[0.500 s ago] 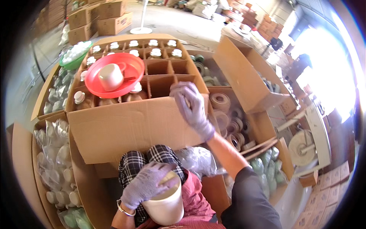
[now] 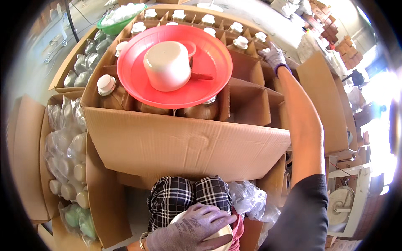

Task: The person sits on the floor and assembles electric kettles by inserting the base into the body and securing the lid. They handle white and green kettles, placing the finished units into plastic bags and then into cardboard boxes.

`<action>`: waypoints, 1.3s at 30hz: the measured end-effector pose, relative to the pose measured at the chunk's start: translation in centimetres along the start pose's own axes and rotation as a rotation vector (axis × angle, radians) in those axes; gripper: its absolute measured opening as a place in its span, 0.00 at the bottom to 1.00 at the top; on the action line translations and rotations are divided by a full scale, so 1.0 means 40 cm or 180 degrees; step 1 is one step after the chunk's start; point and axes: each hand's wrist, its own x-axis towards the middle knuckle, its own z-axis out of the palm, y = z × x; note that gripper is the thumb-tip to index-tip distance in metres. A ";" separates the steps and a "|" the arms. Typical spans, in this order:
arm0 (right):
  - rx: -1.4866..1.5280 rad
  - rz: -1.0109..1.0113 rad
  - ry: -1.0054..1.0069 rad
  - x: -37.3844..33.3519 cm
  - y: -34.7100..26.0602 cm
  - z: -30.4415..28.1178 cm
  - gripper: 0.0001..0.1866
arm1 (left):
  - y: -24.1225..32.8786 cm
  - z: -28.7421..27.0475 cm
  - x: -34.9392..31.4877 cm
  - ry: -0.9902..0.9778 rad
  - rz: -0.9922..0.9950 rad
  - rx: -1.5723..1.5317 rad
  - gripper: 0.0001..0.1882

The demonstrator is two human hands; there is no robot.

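Observation:
My left hand (image 2: pixel 194 228), in a grey glove, lies over the white tub (image 2: pixel 226 232) in my lap, its fingers across the mouth; the tub's inside is hidden. My right hand (image 2: pixel 273 57), gloved too, is stretched to the far right of the divided cardboard box (image 2: pixel 184 144). Its fingers close around the white cap of a bottle there, the rest hidden by the glove and dividers. A red basin (image 2: pixel 209 94) rests on the bottles at the near left, holding a white cup-shaped piece (image 2: pixel 167 67). Several white-capped bottles (image 2: pixel 240 42) stand in the compartments.
A green basin of white pieces (image 2: pixel 119 21) stands at the far left. Left of the box is a carton with bagged white containers (image 2: pixel 69 163). An open carton flap (image 2: pixel 326 100) rises on the right, above a white frame with a roll (image 2: pixel 341 205). Clear plastic bags (image 2: pixel 251 198) lie beside my knees.
My right hand has moved forward and right, from above the box's near edge to a bottle at its far right. The view has shifted nearer the box. My left hand stays on the tub.

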 end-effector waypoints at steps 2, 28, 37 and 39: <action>0.0534 0.0285 -0.0378 0.004 0.090 0.059 0.39 | 0.021 -0.016 0.001 0.0184 0.0124 0.0026 0.35; 0.6228 0.1755 -0.0306 -1.026 -0.380 -0.419 0.27 | 0.063 -0.122 -0.048 0.2990 0.0827 0.0883 0.48; 0.3627 0.0157 -0.1716 -1.212 -0.438 -0.400 0.18 | 0.207 -0.233 -0.114 0.2135 0.0279 0.0079 0.36; 0.3450 -0.0871 -0.0472 -1.246 -0.471 -0.310 0.17 | 0.207 -0.266 -0.163 0.1759 0.0208 -0.0160 0.38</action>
